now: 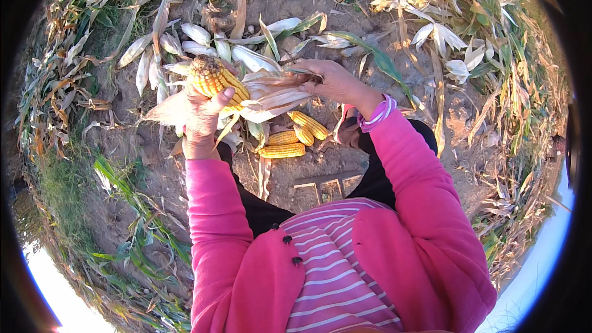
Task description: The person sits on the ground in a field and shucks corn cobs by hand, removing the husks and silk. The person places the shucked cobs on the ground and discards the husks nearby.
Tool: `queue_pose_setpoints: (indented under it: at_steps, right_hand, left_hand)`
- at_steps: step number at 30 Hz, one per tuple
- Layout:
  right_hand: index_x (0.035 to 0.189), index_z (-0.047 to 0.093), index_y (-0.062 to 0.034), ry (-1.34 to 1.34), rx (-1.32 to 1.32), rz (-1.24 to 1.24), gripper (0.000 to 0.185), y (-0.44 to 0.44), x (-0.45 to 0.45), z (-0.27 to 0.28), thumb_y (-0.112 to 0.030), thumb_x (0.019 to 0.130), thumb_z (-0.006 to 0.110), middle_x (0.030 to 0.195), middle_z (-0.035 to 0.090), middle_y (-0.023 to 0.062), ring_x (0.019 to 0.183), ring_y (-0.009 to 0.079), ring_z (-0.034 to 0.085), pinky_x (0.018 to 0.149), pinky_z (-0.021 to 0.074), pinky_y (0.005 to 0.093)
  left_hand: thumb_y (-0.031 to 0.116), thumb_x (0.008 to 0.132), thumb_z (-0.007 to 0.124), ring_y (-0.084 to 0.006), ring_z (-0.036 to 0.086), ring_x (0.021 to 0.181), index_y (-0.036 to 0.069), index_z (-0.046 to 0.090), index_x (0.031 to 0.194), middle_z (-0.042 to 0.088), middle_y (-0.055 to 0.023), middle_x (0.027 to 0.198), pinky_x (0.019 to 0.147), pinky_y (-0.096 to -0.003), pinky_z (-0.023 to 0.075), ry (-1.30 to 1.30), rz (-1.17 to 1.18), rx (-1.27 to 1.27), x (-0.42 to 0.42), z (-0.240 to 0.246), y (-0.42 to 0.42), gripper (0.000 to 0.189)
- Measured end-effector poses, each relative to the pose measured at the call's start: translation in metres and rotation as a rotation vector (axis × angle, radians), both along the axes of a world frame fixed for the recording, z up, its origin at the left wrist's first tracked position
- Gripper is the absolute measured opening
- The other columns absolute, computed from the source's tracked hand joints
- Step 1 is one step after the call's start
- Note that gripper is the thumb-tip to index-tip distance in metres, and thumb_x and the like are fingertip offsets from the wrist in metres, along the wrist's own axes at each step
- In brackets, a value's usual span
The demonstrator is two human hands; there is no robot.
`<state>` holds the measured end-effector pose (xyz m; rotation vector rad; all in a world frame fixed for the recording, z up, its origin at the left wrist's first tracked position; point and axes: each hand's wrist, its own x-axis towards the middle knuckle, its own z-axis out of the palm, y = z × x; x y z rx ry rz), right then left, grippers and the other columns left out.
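A yellow ear of corn (217,81) rests in my left hand (202,113), with my thumb pressed across its kernels. Its dark, dried end tips toward the upper left. Pale dry husk (275,95) stretches from the ear's other end to my right hand (330,78), whose fingers pinch its brownish tips. More husk (166,110) hangs out past the left side of my left hand. Beneath the stretched husk, several bare yellow corn ears (283,150) lie together on the soil between my feet.
Several ears in whitish husks (196,34) are heaped on the soil beyond my hands. Opened empty husks (439,34) lie at the right. Dry stalks and leaves (60,88) border the left side. A low frame, perhaps a stool (319,185), shows between my legs.
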<state>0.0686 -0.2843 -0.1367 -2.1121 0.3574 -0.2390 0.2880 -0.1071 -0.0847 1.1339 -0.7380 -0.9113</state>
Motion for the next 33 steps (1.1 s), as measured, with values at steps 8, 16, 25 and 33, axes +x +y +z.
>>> queue_pose_setpoints:
  at_steps: [8,16,25,33]
  right_hand:
    - [0.128,0.051,-0.0250,0.333,-0.416,0.205,0.052,0.042,-0.001,-0.007,-0.018,0.078,0.063,0.095,0.056,0.0106,0.084,0.0299,0.062,0.068,0.0498,0.0426]
    - [0.094,0.066,-0.0083,0.546,-0.376,0.073,0.022,0.016,-0.033,-0.091,-0.021,0.077,0.064,0.080,0.065,0.0161,0.080,0.0343,0.064,0.069,0.0514,0.0460]
    - [0.090,0.061,-0.0016,0.825,-0.336,-0.402,0.024,-0.065,-0.090,-0.185,-0.023,0.080,0.061,0.090,0.065,0.0194,0.091,0.0380,0.062,0.080,0.0494,0.0476]
    - [0.107,0.059,-0.0073,0.612,-0.318,-0.656,0.031,-0.071,-0.061,-0.147,-0.027,0.083,0.058,0.098,0.065,0.0173,0.092,0.0361,0.062,0.079,0.0492,0.0468]
  left_hand:
    - [0.004,0.064,0.078,-0.0118,0.054,0.091,0.007,0.054,0.111,0.058,-0.0016,0.101,0.082,-0.0278,0.0468,-0.236,-0.152,0.091,-0.018,-0.003,-0.009,0.052]
    - [0.004,0.065,0.077,-0.0150,0.055,0.085,0.008,0.053,0.105,0.057,-0.0039,0.090,0.079,-0.0290,0.0465,-0.509,-0.191,0.181,-0.033,-0.006,-0.017,0.047]
    - [0.000,0.066,0.075,-0.0167,0.056,0.086,0.007,0.054,0.107,0.057,-0.0052,0.091,0.080,-0.0303,0.0464,-0.598,-0.142,0.250,-0.021,-0.018,-0.016,0.046]
    - [-0.008,0.067,0.070,-0.0118,0.053,0.089,0.007,0.054,0.110,0.055,-0.0016,0.098,0.083,-0.0267,0.0438,-0.587,-0.176,0.230,-0.019,-0.024,-0.021,0.049]
